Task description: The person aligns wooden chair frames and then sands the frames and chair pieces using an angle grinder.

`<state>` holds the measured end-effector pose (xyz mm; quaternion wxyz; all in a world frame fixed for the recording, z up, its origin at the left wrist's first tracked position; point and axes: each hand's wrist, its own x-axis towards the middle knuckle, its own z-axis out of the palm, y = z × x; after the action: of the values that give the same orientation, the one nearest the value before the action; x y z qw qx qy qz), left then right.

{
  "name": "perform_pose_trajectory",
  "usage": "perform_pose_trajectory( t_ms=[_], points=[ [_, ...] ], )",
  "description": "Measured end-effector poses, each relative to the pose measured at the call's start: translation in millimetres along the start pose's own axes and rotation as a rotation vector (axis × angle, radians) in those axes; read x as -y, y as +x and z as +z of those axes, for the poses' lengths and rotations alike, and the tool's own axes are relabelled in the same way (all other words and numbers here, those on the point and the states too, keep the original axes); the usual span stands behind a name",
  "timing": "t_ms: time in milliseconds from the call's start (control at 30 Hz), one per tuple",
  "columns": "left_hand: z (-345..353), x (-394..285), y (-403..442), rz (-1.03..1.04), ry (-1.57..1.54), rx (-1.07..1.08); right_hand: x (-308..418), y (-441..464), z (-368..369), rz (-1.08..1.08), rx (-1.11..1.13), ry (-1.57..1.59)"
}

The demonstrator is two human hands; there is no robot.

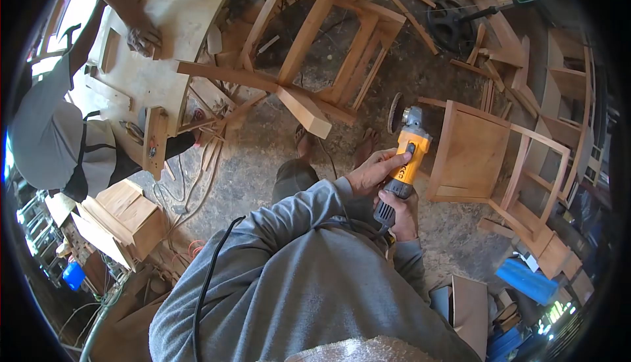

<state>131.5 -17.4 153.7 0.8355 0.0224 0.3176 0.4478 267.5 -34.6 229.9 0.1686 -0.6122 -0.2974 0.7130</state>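
A yellow and black angle grinder [406, 165] is held in front of my body, with its head pointing away from me. Its round disc [396, 113] stands edge-on beside the metal gear head, touching nothing. My left hand [378, 171] is closed around the yellow body, the thumb lying by the switch. Lower down, my right hand [402, 214] grips the dark rear end. A wooden chair frame [315, 53] stands ahead of the grinder, its pale leg block [309, 115] toward me. A black cord [213, 257] runs over my left sleeve.
On the right stands a wooden chair with a flat panel [473, 148]. Another person's hand [144, 40] rests at a workbench [177, 7] on the left. Cables [190, 197] and wood strips lie on the floor. A wooden box [128, 217] sits lower left.
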Motion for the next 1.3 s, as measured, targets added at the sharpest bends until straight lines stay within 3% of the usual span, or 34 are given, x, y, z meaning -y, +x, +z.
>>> perform_pose_trajectory(
  t_ms=[367,400,633,833,933,1033,1300],
  points=[
    [-17,41,64,0.161,-0.174,-0.234,-2,83,-58,-0.005,0.162,-0.12],
    [-18,42,64,0.157,-0.17,-0.265,-8,88,-61,0.069,0.199,-0.107],
    [-61,80,39,0.102,-0.27,-0.282,-77,78,-33,-0.038,0.133,-0.072],
    [-111,94,-2,0.038,-0.133,-0.203,-148,58,15,-0.082,-0.025,-0.031],
    [-114,87,-19,0.034,-0.047,-0.184,-157,65,18,-0.179,-0.035,-0.226],
    [-120,98,-22,0.215,0.331,-0.21,-173,73,17,-0.269,-0.076,-0.425],
    [-176,98,-11,0.263,0.024,-0.33,-192,136,34,-0.328,-0.041,-0.685]
  ],
)
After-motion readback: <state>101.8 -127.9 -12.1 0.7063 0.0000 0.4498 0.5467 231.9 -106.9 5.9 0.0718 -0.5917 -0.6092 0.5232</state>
